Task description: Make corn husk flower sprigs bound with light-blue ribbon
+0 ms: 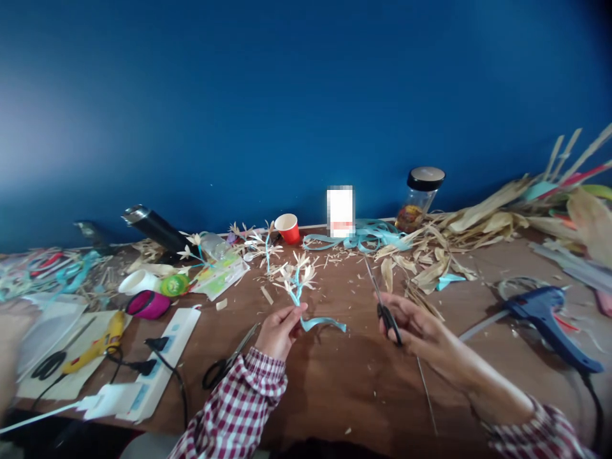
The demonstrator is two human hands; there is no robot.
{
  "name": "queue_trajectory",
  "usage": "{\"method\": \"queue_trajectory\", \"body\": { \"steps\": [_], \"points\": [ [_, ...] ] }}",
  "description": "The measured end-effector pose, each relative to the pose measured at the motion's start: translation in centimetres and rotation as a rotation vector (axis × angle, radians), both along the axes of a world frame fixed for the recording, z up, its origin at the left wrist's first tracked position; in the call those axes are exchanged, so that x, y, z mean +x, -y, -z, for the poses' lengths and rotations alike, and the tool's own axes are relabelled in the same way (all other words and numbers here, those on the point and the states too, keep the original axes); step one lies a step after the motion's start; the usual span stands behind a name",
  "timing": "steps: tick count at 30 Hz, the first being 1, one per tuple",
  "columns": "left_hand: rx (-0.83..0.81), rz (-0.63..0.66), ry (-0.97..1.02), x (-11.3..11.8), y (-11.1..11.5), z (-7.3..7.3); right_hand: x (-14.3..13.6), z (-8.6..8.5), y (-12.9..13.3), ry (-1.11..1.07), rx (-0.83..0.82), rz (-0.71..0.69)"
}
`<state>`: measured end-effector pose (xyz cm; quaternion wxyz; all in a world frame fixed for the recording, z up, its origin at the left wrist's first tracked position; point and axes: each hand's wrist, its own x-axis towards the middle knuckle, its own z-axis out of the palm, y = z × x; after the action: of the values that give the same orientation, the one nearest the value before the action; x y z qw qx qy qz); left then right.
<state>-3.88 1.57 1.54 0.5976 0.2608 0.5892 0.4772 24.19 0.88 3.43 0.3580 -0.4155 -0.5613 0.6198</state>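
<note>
My left hand (281, 330) pinches the blue-wrapped stem of a small branch of pale dried-husk flowers (297, 279). From that grip a loose end of light blue ribbon (325, 324) trails to the right over the table. My right hand (414, 325) is closed around the black handles of a pair of scissors (380, 303), whose blades point up and away, apart from the ribbon. Beside my left wrist lies a second pair of scissors (229, 358), partly hidden by my sleeve. Another blue-stemmed husk flower (268, 252) stands farther back.
A white power strip (167, 363) and yellow glue gun (98, 344) lie left; a blue glue gun (545, 315) lies right. At the back are a red paper cup (287, 229), coiled blue ribbon (377, 237), a glass jar (421, 199) and dried husks (478, 223). Another person's hand (16, 344) shows far left.
</note>
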Motion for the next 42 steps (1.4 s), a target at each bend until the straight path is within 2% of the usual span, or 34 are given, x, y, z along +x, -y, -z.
{"method": "queue_trajectory", "body": {
  "steps": [3, 8, 14, 20, 24, 27, 29, 34, 38, 40, 42],
  "points": [
    [0.041, -0.015, 0.026, 0.4, 0.1, 0.0, -1.7, 0.2, 1.6, -0.195, -0.198, -0.094],
    [0.113, -0.026, 0.136, 1.3, 0.6, -0.8, -4.6, 1.5, 3.2, -0.322, -0.420, -0.030],
    [0.140, -0.003, 0.407, 2.4, 1.3, -2.3, -7.9, 1.4, 3.3, -0.482, -0.509, 0.087],
    [0.097, -0.045, 0.448, 2.6, 1.7, -1.0, -9.4, 0.9, 2.5, -0.599, -0.517, 0.320],
    [0.118, -0.009, 0.422, 2.7, 1.9, -0.1, -9.9, 1.1, 2.3, -0.582, -0.515, 0.353],
    [0.135, 0.005, 0.353, 2.9, 2.0, 0.0, -10.1, 1.5, 2.2, -0.519, -0.466, 0.345],
    [0.152, -0.032, 0.274, 2.9, 1.9, -0.1, -10.1, 1.8, 2.2, -0.451, -0.397, 0.379],
    [0.258, -0.181, -0.171, 2.9, 1.2, -0.9, -8.8, 1.7, 2.0, -0.290, -0.178, 0.493],
    [0.343, -0.159, -0.488, 3.3, 1.2, -1.8, -8.3, 1.3, 2.2, -0.111, -0.015, 0.499],
    [0.371, -0.137, -0.546, 3.8, 1.4, -2.1, -8.7, 1.3, 2.2, -0.076, 0.039, 0.461],
    [0.395, -0.128, -0.541, 4.4, 1.6, -2.2, -9.5, 1.6, 2.1, -0.160, 0.014, 0.417]
  ]
}}
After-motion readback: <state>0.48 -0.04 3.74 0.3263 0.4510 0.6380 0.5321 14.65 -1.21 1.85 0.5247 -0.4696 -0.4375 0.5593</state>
